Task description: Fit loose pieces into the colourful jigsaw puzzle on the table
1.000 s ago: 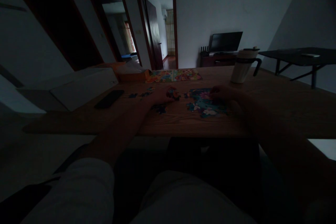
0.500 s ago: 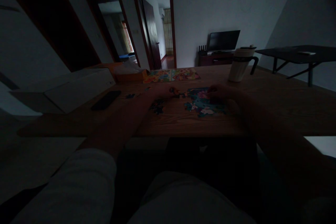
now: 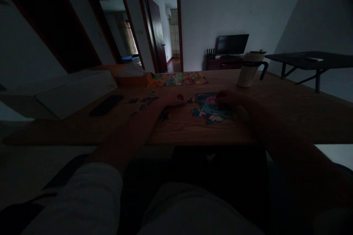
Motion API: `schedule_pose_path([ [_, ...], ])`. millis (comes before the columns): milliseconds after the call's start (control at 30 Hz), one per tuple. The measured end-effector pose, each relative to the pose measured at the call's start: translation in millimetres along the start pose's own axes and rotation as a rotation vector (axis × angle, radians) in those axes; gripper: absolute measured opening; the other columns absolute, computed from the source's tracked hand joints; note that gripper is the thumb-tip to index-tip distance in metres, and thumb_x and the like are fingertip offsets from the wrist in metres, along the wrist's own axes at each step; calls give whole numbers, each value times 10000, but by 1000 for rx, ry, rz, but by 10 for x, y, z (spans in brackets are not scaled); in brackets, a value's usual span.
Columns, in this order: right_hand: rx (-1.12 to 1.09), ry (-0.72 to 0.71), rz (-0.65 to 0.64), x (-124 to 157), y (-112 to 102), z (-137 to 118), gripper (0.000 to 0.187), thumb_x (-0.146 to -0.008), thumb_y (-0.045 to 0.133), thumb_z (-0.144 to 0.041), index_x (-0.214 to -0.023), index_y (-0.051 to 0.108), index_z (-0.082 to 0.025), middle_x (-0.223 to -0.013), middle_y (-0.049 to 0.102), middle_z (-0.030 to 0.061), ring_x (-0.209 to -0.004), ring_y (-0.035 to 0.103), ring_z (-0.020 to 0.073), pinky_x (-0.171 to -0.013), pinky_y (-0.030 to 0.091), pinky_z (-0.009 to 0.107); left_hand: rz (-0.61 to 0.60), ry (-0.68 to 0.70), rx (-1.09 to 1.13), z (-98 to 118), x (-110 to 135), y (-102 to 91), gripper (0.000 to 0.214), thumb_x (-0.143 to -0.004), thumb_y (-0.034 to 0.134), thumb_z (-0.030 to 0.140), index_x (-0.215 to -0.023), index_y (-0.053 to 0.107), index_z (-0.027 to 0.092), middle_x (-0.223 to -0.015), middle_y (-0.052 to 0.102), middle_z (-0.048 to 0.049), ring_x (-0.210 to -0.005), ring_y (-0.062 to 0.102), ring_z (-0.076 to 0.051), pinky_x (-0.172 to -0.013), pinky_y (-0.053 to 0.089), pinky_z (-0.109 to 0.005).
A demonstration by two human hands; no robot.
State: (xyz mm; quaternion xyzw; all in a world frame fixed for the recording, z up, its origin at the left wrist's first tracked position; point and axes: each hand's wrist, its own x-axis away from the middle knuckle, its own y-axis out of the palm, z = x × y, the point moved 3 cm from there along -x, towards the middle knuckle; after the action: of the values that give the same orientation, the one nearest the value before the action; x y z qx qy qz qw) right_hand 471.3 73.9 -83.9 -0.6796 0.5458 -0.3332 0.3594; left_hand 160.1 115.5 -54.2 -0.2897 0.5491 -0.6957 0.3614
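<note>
Cardboard jigsaw pieces [image 3: 211,110] between left hand [image 3: 172,100], right hand [image 3: 228,99].

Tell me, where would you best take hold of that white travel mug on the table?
Probably by its dark loop handle, coming from the right: the handle juts out on that side of the upright white travel mug, giving a ready opening for the fingers, and the right hand is the nearer one.

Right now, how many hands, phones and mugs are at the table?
Hands: 2 (left hand, right hand)
Phones: 1 (phone)
Mugs: 1 (mug)
Total: 4
</note>
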Motion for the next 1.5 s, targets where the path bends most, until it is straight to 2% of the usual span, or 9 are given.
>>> schedule_pose_path([
  [67,-26,17,-3,4,0,13,288,-893,664,-402,-1072,688,-178,-1008,771,95,-872,729,233,-747,579,306,-20,-6,9,8,11,4,478,-802,650,600,-1072,736,215,-993,737,-45,-905,661,-225,-756,482,-275],
  [400,-4,31,21,10,-17,16,307,-861,697,-401,-1066,705,-173,-1037,762,109,-897,723,248,-773,574,311,-38,-64,86,-28,32,-30,464,-712,741,585,-977,702,206,-994,737,-48,-904,668,-223,-701,479,-269],
  [533,8,44,2,33,-23,-5,316,-895,659,-418,-1090,696,-172,-1005,766,109,-879,722,244,-767,574,315,17,-68,102,-40,45,-41,577,-657,797,586,-1057,649,197,-1068,722,-65,-954,661,-238,-713,489,-270],
  [633,15,42,11,47,-31,-17,322,-877,682,-428,-1079,702,-179,-1028,765,106,-895,721,253,-779,573,323,24,-36,143,-64,38,-37,567,-670,808,521,-1095,619,195,-1092,717,-63,-970,663,-229,-724,497,-261],
  [833,-3,26,35,74,-35,-55,322,-851,716,-425,-1051,717,-172,-1015,763,114,-918,718,269,-819,569,344,3,-15,146,-258,58,-95,560,-669,824,459,-1123,632,193,-1039,727,-57,-934,672,-225,-719,501,-271],
  [1033,-18,20,-19,82,-24,-75,255,-893,668,-379,-1038,698,-170,-991,770,113,-859,725,248,-744,581,322,-122,37,192,-355,173,-190,420,-659,802,397,-1017,708,197,-987,741,-39,-916,674,-207,-745,495,-260],
  [1233,-42,26,-28,71,-21,-32,287,-883,681,-418,-1042,701,-180,-975,772,109,-856,727,252,-729,587,329,-179,55,195,-287,202,-195,465,-658,795,404,-1062,695,195,-1063,742,-51,-960,675,-204,-774,498,-247],
  [1400,-51,11,-38,59,-21,-16,339,-864,701,-443,-1064,707,-169,-977,768,122,-834,723,254,-740,588,342,-139,-36,31,-71,228,-112,585,-735,720,619,-1137,686,195,-1153,728,-89,-984,676,-235,-808,501,-280],
  [1500,-42,7,-26,31,-15,16,396,-849,710,-491,-1074,712,-166,-968,765,121,-824,722,256,-740,586,348,-108,-55,-60,83,241,-60,664,-710,734,639,-1218,666,216,-1213,709,-79,-1023,672,-248,-847,503,-290],
])
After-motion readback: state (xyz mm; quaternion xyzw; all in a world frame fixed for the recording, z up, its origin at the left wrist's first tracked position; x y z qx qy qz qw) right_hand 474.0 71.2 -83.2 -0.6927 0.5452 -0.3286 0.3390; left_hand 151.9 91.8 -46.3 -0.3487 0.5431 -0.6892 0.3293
